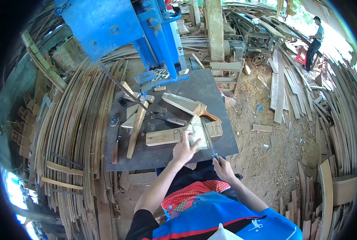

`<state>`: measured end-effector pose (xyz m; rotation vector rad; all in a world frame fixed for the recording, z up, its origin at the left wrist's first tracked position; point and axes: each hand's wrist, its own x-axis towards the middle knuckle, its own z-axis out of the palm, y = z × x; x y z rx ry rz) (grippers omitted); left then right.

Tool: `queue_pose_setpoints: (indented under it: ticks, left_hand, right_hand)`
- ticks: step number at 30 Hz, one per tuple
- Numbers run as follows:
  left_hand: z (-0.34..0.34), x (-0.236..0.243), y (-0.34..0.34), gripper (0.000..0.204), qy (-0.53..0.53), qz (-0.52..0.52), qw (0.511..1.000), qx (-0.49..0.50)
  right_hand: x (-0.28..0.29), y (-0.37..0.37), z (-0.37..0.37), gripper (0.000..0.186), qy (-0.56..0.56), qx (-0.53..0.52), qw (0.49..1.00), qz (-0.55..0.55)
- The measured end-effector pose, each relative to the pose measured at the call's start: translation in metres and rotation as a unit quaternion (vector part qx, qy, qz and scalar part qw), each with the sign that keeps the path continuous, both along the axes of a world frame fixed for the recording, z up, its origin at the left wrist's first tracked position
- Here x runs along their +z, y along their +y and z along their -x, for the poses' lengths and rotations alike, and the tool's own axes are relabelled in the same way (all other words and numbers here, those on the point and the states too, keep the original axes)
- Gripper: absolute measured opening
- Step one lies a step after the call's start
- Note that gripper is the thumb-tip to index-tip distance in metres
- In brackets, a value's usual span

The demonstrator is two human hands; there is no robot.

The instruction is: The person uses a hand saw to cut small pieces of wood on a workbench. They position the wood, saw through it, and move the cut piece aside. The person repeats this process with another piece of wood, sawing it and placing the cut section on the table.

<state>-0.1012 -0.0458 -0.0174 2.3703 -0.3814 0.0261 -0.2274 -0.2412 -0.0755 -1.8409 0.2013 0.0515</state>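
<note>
My left hand bears on a pale wood piece with dark drawn lines, thumb and fingers gripping its near left side. In my right hand is the handle of a long narrow metal-bladed tool. The blade points away from me along the wood piece's right edge; its exact kind is unclear. Under the wood piece lies a longer board with dark writing on it. A brush with a brown handle and a thick wood block lie just beyond.
These things rest on a dark tabletop below a blue machine. A wooden-handled tool, wood strip and round metal object lie left. Stacked boards flank the table. A person stands far right.
</note>
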Motion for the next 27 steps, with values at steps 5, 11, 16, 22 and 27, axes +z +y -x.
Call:
queue_pose_setpoints:
  ticks: [5, 11, 16, 22, 27]
  left_hand:
    - [-0.038, -0.006, 0.030, 0.073, -0.071, 0.000, 0.996, -0.060]
    - [-0.055, 0.090, 0.058, 0.096, 0.013, -0.265, 0.961, -0.072]
    - [-0.085, 0.098, 0.059, 0.059, 0.017, -0.354, 0.931, -0.094]
    - [-0.091, 0.078, 0.046, 0.056, 0.016, -0.308, 0.950, -0.045]
    - [-0.106, 0.057, 0.048, 0.055, 0.010, -0.268, 0.963, -0.039]
  right_hand:
    - [0.013, -0.003, -0.008, 0.024, -0.007, -0.013, 0.999, 0.048]
    - [0.014, -0.011, -0.015, 0.015, -0.096, 0.004, 0.989, 0.112]
    - [0.028, -0.015, -0.026, 0.018, -0.067, 0.001, 0.983, 0.171]
    - [0.062, 0.007, -0.045, 0.022, -0.083, 0.051, 0.952, 0.291]
    - [0.077, 0.026, -0.068, 0.025, -0.102, 0.088, 0.921, 0.365]
